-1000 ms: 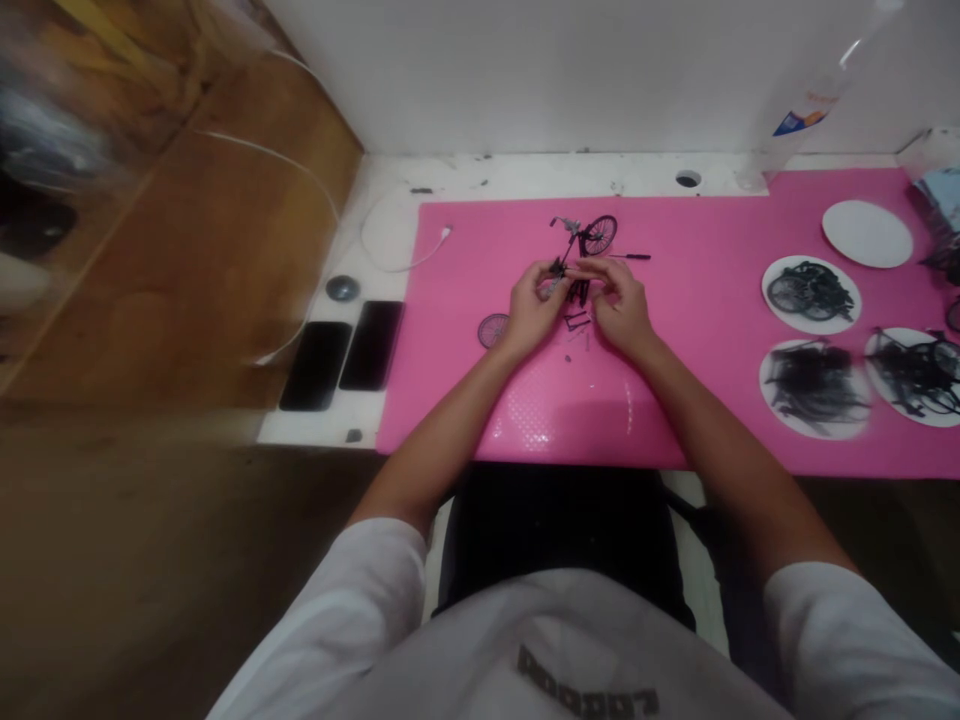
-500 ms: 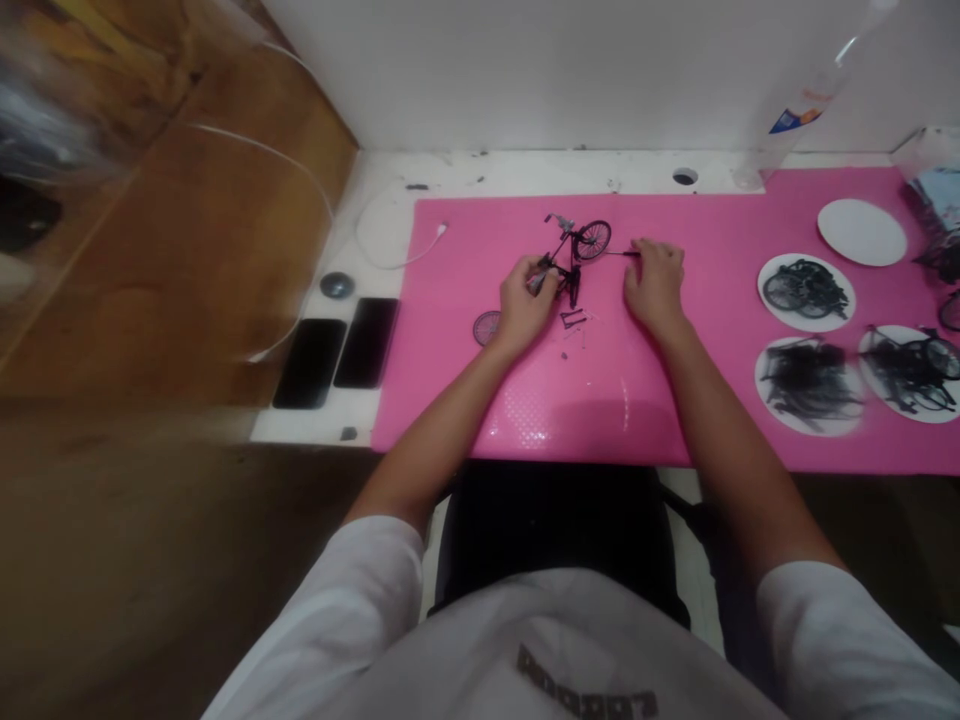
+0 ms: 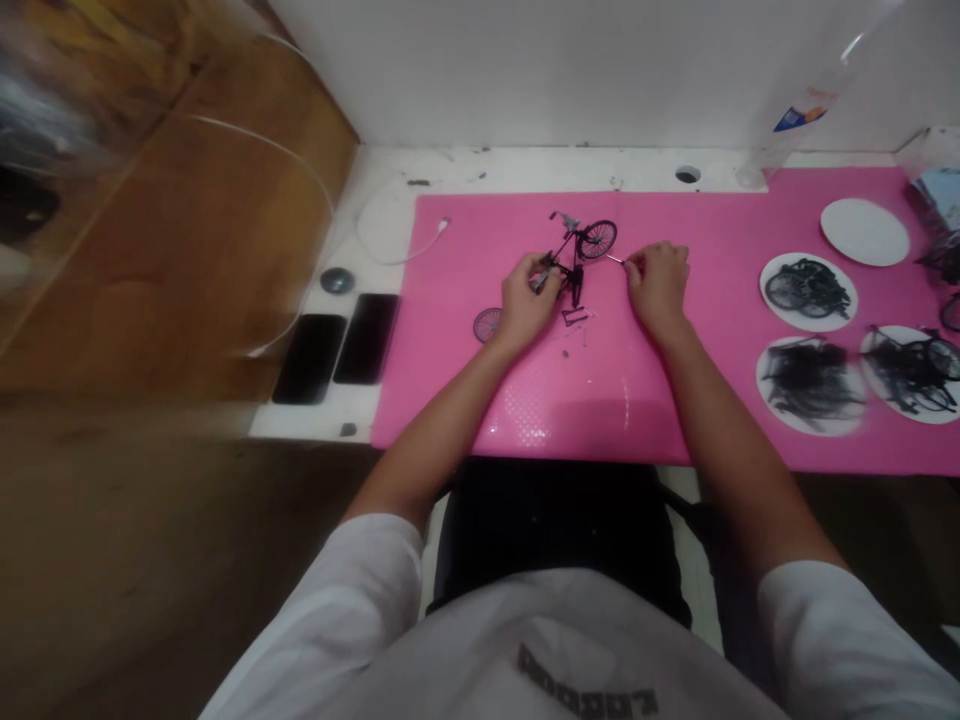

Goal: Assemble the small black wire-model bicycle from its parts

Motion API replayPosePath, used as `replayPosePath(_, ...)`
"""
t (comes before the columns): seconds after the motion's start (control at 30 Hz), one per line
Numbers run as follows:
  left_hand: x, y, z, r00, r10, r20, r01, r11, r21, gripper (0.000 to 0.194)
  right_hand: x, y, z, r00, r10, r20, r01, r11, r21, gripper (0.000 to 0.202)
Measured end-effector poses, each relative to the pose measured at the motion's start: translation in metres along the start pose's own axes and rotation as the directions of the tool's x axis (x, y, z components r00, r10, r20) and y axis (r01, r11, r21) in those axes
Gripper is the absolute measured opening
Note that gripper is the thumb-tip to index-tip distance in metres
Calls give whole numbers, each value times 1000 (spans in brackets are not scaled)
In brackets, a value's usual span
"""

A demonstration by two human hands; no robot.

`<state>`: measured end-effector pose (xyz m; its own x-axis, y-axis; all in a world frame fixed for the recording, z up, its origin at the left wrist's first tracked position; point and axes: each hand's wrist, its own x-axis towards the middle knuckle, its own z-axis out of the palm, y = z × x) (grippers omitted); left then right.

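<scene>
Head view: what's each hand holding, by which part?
Left hand: small bicycle, by the frame end away from its attached wheel. Right hand: thin rod, by its hidden right end.

We have the mat (image 3: 720,330) on the bench (image 3: 525,170), and on it, near the middle, the bike (image 3: 576,270), between our left fingers (image 3: 553,286) at its left side and our right fingers (image 3: 639,266) to its right. The tool (image 3: 615,260) juts left from the latter. Nearer us lie parts (image 3: 574,316), with a wheel (image 3: 486,324) to their left. Left of the mat we see two phones (image 3: 367,338) side by side, a disc (image 3: 337,280) behind them. Four plates (image 3: 865,232) sit at right, the bottle (image 3: 810,110) behind.
</scene>
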<state>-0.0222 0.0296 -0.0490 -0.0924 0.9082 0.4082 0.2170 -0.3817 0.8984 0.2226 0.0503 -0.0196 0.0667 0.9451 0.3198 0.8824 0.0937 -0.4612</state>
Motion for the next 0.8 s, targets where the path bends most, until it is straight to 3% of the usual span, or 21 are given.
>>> replayPosePath(0.37, 1, -2, -2, 1000, 4, -15, -4, 1000, 15, 50, -10, -23, -3, 971, -89, -224, 146, 957, 253, 42)
replayPosePath(0.8, 2, 12, -1, 999, -14, -30, 14, 1000, 2, 44, -34, -61, -18, 954, -257, -155, 294, 905, 306, 31)
